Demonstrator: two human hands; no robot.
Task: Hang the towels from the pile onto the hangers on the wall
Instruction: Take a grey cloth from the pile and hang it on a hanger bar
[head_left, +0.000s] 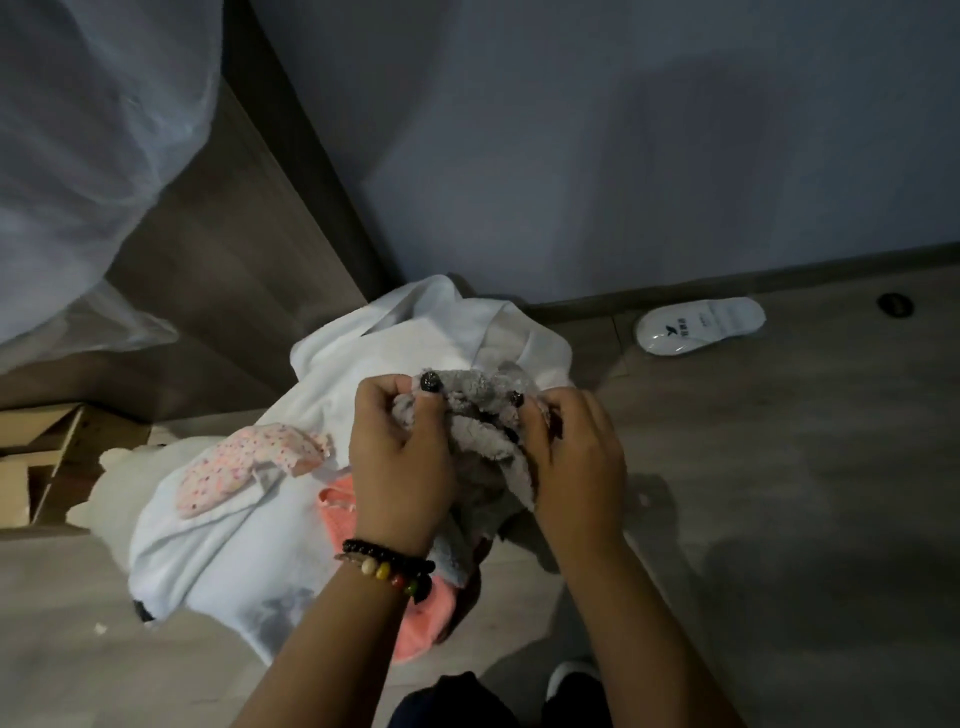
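Observation:
A grey fluffy towel (480, 415) is bunched up between both my hands above the pile. My left hand (400, 457), with beaded bracelets on the wrist, pinches its left end. My right hand (571, 457) grips its right end. Below lies the pile on the floor: large white towels (363, 353), a pink dotted cloth (244, 462) and a coral pink towel (421, 618). No hangers are in view.
A white slipper (698, 325) lies on the floor by the grey wall at the right. Open cardboard boxes (47, 457) stand at the left. A clear plastic-wrapped bulk (88, 156) hangs at the upper left beside a wooden panel (234, 249).

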